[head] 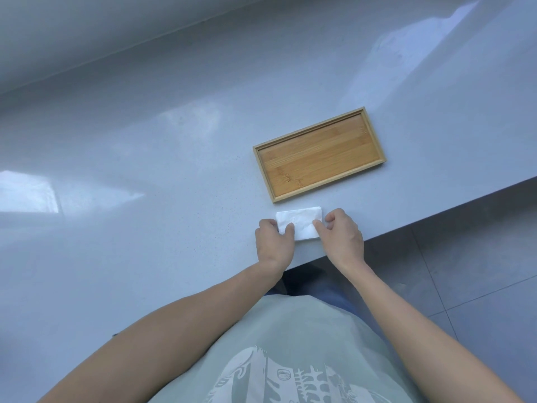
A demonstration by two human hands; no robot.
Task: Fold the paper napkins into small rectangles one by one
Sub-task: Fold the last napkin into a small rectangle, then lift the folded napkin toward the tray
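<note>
A white paper napkin, folded into a small rectangle, lies flat on the grey counter near its front edge. My left hand pinches the napkin's left end, thumb on top of the paper. My right hand holds the right end the same way, its other fingers curled. The napkin's near corners are hidden under both thumbs. Only this one napkin is in view.
An empty wooden tray with a low rim lies just beyond the napkin, angled to the right. The grey counter stretches left and back to a wall. Its front edge runs diagonally at the right, with tiled floor below.
</note>
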